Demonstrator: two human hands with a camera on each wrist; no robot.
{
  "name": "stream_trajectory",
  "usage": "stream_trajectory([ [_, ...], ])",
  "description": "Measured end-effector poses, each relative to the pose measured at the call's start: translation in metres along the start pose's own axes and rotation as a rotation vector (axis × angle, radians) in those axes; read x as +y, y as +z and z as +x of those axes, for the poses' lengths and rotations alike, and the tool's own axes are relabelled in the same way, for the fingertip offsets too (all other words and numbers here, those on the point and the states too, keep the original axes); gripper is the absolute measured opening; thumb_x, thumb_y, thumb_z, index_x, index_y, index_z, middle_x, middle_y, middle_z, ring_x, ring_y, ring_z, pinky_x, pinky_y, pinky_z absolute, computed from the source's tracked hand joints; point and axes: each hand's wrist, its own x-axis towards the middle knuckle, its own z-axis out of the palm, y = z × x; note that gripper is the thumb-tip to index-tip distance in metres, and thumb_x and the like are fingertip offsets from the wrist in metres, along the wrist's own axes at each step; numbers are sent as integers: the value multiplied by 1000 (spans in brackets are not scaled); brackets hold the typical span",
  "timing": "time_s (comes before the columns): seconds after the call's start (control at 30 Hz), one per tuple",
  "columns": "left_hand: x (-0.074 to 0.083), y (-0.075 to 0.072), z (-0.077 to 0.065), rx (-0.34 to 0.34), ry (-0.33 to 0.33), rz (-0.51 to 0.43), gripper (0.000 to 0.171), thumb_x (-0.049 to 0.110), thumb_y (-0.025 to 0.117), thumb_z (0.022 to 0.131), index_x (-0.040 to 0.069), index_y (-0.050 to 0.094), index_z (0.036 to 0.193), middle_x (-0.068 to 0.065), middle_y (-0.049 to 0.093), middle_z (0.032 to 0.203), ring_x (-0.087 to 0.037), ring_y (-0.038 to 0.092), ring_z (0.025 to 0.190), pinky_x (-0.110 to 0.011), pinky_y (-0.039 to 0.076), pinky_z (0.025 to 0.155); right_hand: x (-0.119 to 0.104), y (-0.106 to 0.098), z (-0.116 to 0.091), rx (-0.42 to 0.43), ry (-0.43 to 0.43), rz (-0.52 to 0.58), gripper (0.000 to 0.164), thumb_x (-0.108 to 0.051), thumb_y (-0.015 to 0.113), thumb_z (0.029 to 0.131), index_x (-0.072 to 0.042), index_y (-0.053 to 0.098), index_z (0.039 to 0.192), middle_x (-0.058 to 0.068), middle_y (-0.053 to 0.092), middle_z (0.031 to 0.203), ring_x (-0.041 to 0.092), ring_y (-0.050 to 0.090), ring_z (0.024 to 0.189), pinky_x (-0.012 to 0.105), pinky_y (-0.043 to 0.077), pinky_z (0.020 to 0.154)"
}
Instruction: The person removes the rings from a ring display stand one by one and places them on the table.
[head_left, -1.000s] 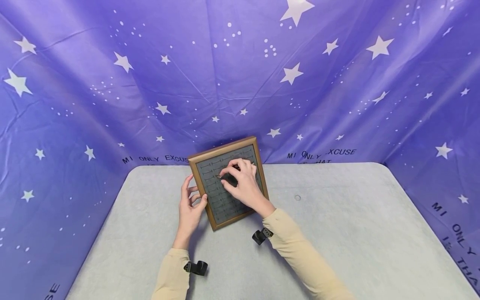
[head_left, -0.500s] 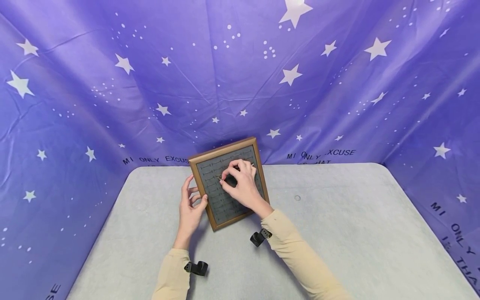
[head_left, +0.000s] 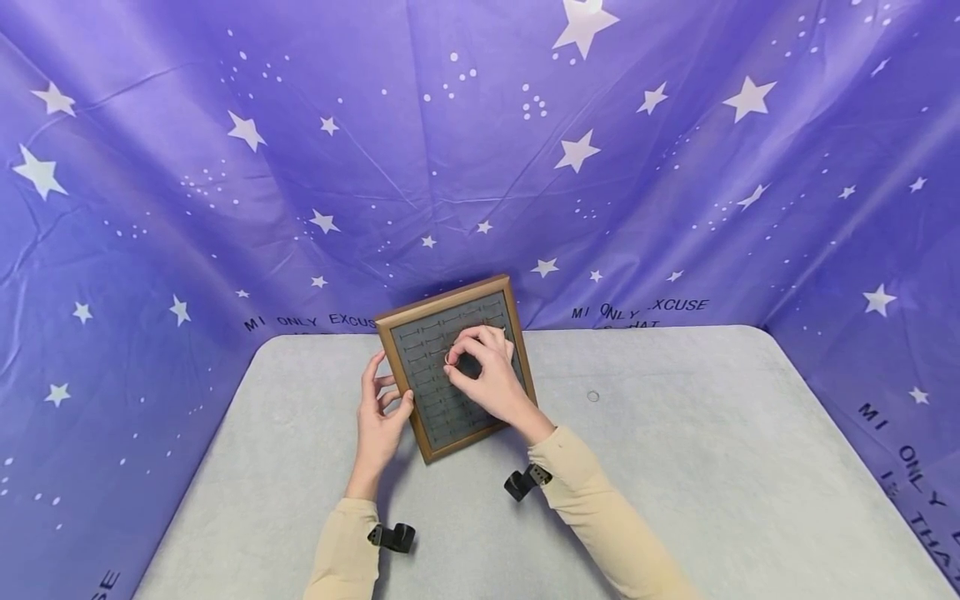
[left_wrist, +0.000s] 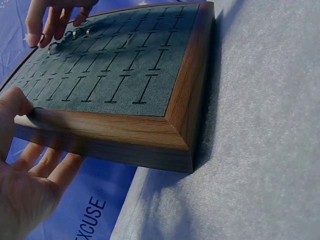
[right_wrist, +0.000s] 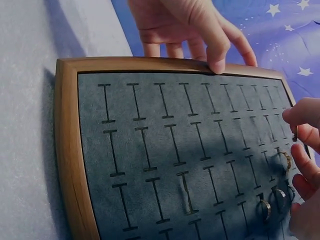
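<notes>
A wooden-framed ring display tray (head_left: 442, 417) with grey slotted padding leans tilted at the table's back edge. My left hand (head_left: 381, 421) grips its left side, thumb on the front of the frame and fingers behind. Over the upper part of the padding, my right hand (head_left: 491, 375) pinches a small ring (head_left: 447, 358) between thumb and index finger. In the right wrist view several rings sit in slots near that hand, among them a gold ring (right_wrist: 266, 209) and another gold ring (right_wrist: 286, 161). Part of the padding is hidden behind the right hand.
The tray rests on a pale grey table (head_left: 675, 467). A thin circular outline (head_left: 593, 396) lies on the table to the right; I cannot tell whether it is an object or a mark. A purple star-printed cloth (head_left: 480, 150) hangs behind and at both sides.
My right hand has drawn the pinched ring slightly right and down across the padding, its thumb and index finger closing together. The left hand and tray stay nearly still.
</notes>
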Motion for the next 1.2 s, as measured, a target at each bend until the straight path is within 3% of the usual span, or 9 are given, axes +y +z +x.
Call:
stream_trajectory([
  [0.2, 1, 0, -1, 7, 2, 12, 71, -16, 58, 87, 5, 28, 148, -24, 48, 111, -25, 59, 88, -19, 54, 65, -3, -6, -6, 6, 14, 31, 14, -11, 76, 82, -17, 63, 81, 2, 57, 108, 24, 40, 113, 47, 26, 92],
  [0.33, 1, 0, -2, 11, 1, 12, 71, -15, 58, 87, 5, 29, 148, -24, 49, 110, -35, 58, 88, -20, 54, 65, -5, -10, -10, 14, 32, 55, 14, -10, 76, 81, -17, 63, 81, 4, 60, 106, 22, 42, 110, 47, 26, 93],
  [0.43, 0, 0, -2, 11, -2, 8, 71, -15, 58, 86, 5, 29, 148, -23, 49, 110, -36, 58, 89, -20, 54, 65, -5, -12, -13, 26, 46, 74, 15, -10, 76, 80, -16, 63, 81, 3, 63, 102, 21, 46, 107, 46, 27, 93],
  [0.7, -1, -1, -3, 10, -4, 10, 72, -16, 58, 86, 5, 29, 148, -22, 48, 110, -12, 59, 87, -19, 54, 65, 2, -16, -23, 47, 77, 130, 14, -8, 76, 80, -15, 65, 82, -1, 63, 98, 19, 50, 103, 45, 29, 93],
  [0.93, -2, -1, -3, 3, -9, 4, 71, -15, 57, 87, 5, 28, 148, -22, 46, 112, -22, 58, 89, -18, 53, 65, 4, -20, -33, 89, 115, 159, 16, 2, 77, 76, -8, 66, 81, 8, 64, 96, 29, 52, 100, 43, 30, 92],
  [1.2, -2, -1, 0, -3, -2, 12, 71, -12, 58, 88, 6, 28, 149, -24, 45, 114, -31, 57, 90, -18, 53, 64, -16, -32, -44, 75, 179, 171, 13, 12, 73, 76, 4, 63, 80, 21, 62, 92, 38, 51, 95, 23, 32, 87],
])
